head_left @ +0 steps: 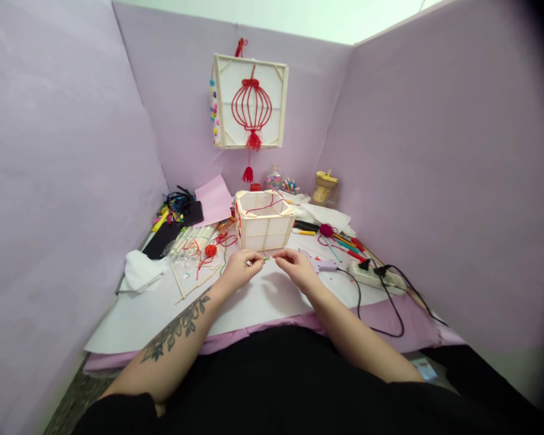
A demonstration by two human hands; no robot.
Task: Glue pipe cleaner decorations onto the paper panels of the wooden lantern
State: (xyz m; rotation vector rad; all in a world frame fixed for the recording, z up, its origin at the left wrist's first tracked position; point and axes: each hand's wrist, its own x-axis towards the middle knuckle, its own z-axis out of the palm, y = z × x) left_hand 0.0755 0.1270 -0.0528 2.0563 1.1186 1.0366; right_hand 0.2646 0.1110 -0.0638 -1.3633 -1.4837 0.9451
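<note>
My left hand (243, 267) is closed in a pinch, with a small thin green piece (267, 258) poking out at the fingertips. A small pale and dark bit also shows at its fingers, too small to name. Facing it a short gap away, my right hand (295, 266) has thumb and fingers pressed together; whatever they hold is too small to make out. Just beyond both hands stands an open box frame of pale sticks with white panels (265, 232), red string across its top. A light purple glue gun (324, 264) lies right of my right hand.
A finished-looking stick lantern (276, 90) with a red lantern design hangs above. A power strip (376, 276) with black cables lies at right. Left are an orange-red pompom (211, 250), loose sticks (194, 289) and white cloth (141, 270); a yellow cup (324, 186) stands behind.
</note>
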